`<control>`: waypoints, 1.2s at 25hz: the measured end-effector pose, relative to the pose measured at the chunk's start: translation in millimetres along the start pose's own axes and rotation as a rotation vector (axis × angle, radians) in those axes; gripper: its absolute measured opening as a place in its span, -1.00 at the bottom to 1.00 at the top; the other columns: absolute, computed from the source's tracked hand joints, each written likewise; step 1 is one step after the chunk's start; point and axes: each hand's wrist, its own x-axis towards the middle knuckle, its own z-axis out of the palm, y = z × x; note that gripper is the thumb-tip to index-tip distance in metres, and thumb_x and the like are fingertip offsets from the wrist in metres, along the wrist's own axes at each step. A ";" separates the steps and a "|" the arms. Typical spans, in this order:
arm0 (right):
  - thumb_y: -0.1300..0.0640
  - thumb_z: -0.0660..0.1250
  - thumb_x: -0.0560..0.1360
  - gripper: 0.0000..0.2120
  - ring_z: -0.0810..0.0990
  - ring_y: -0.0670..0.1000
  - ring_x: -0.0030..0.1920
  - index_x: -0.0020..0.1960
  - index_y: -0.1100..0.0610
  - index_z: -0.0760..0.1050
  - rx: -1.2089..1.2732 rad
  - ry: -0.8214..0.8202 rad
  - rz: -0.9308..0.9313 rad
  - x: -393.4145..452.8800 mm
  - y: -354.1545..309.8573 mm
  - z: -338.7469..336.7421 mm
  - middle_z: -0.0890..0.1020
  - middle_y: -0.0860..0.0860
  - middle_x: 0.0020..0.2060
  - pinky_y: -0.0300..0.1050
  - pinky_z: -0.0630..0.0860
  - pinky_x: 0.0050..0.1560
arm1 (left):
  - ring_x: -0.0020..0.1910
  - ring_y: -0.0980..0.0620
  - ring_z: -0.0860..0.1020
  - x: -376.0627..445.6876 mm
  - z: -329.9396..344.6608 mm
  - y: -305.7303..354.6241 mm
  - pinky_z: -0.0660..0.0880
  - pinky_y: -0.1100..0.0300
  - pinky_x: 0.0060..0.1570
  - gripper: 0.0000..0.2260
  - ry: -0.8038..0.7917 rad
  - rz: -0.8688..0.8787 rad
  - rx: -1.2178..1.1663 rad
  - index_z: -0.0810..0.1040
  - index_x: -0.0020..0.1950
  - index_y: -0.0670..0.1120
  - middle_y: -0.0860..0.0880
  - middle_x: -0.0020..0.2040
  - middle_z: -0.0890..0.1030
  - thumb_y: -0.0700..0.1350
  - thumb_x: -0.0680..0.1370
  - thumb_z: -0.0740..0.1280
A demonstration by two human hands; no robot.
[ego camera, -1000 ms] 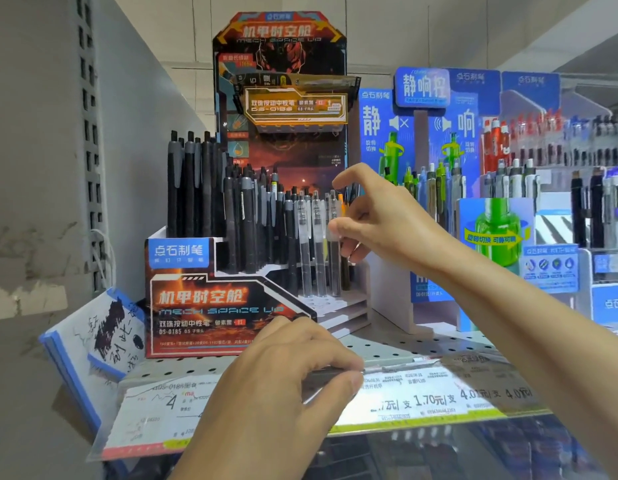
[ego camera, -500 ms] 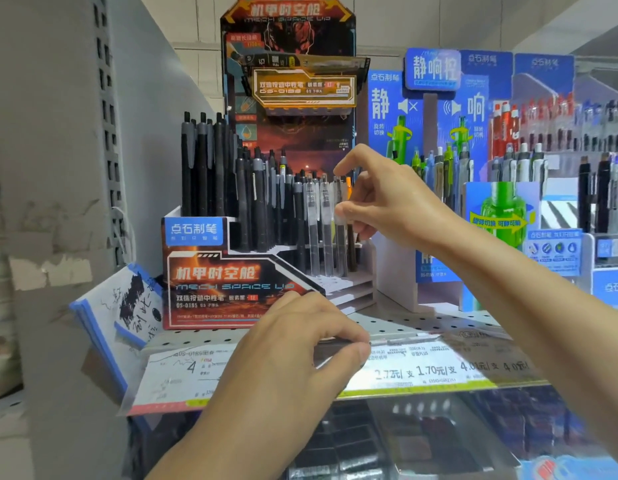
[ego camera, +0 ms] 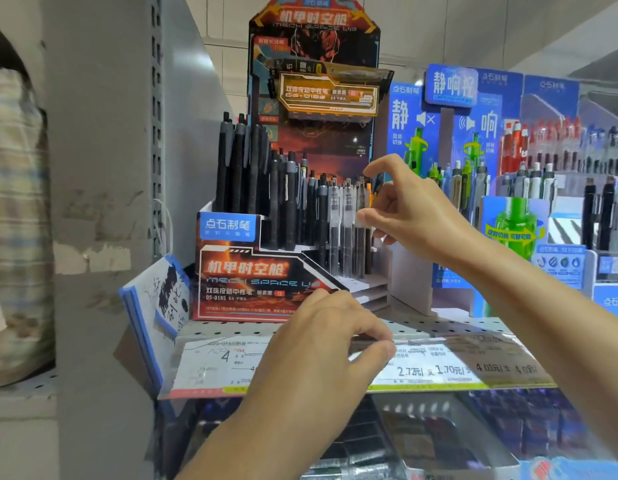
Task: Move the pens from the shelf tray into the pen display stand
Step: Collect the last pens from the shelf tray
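The pens point(ego camera: 347, 230) stand upright in the stand point(ego camera: 255, 285), which sits on the shelf point(ego camera: 439, 325) at about 11 o'clock from centre frame. Tall black pens fill its back rows at 10 o'clock; clear-barrelled ones stand in the front right row. The right hand point(ego camera: 409, 216) reaches in from 4 o'clock, with thumb and fingers closing on the top of the rightmost clear pen; motion blur hides whether they truly grip it. The index finger is raised and crooked above the row. The left hand point(ego camera: 321, 344) comes up from 6 o'clock and lies at the shelf edge, its thumb and fingertips pinched on a thin clear pen point(ego camera: 361, 355) lying along the price strip point(ego camera: 456, 370). A blue stand point(ego camera: 449, 140) holding green and white pens is just beside the first stand at 3 o'clock. A scribbled notepad point(ego camera: 162, 299) leans at 9 o'clock.
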 end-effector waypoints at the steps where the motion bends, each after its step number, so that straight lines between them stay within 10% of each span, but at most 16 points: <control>1: 0.09 0.44 0.55 -0.55 0.65 -0.02 -0.29 0.35 0.03 0.32 -0.015 0.021 0.000 -2.9 0.8 0.1 0.65 0.01 -0.27 0.11 0.62 -0.08 | 0.10 0.31 0.41 0.6 0.0 0.0 0.38 0.33 0.05 -0.89 -0.003 -0.001 -0.010 0.65 -0.06 0.16 0.26 -0.06 0.55 0.12 0.55 0.35; 9: 0.16 0.42 0.55 -0.60 0.63 -0.05 -0.10 0.35 0.10 0.42 0.019 0.257 -0.089 -55.3 16.8 -42.3 0.64 0.00 -0.13 -0.02 0.57 0.09 | -0.07 0.23 0.55 19.6 34.4 34.5 0.59 0.10 -0.05 -0.88 0.063 0.022 -0.140 0.61 0.01 0.17 0.24 -0.06 0.55 0.14 0.53 0.37; 15: 0.25 0.40 0.55 -0.84 0.59 -0.13 -0.25 0.12 0.20 0.56 0.045 0.379 -0.027 -135.6 76.7 -155.2 0.65 0.01 -0.21 -0.28 0.53 -0.16 | -0.16 0.25 0.60 60.4 136.1 134.9 0.51 0.34 -0.10 -0.89 0.075 0.156 -0.298 0.65 -0.04 0.08 0.18 -0.17 0.67 0.05 0.49 0.40; 21: 0.23 0.38 0.56 -0.98 0.58 -0.02 -0.27 -0.05 0.16 0.58 -0.108 0.487 0.230 -263.8 229.0 -319.4 0.62 -0.02 -0.28 0.17 0.61 -0.15 | -0.21 0.30 0.60 127.4 302.8 305.3 0.41 0.52 -0.23 -0.93 0.095 0.265 -0.529 0.65 -0.05 0.07 0.19 -0.23 0.67 0.01 0.54 0.39; 30: 0.11 0.40 0.54 -0.93 0.58 -0.02 -0.19 -0.03 0.11 0.60 -0.345 0.377 0.690 -416.4 463.7 -523.6 0.61 -0.06 -0.25 0.04 0.57 -0.04 | -0.25 0.16 0.57 172.4 607.5 508.8 0.47 0.24 -0.17 -0.93 -0.288 0.294 -0.560 0.60 -0.15 0.06 0.12 -0.24 0.65 -0.04 0.54 0.41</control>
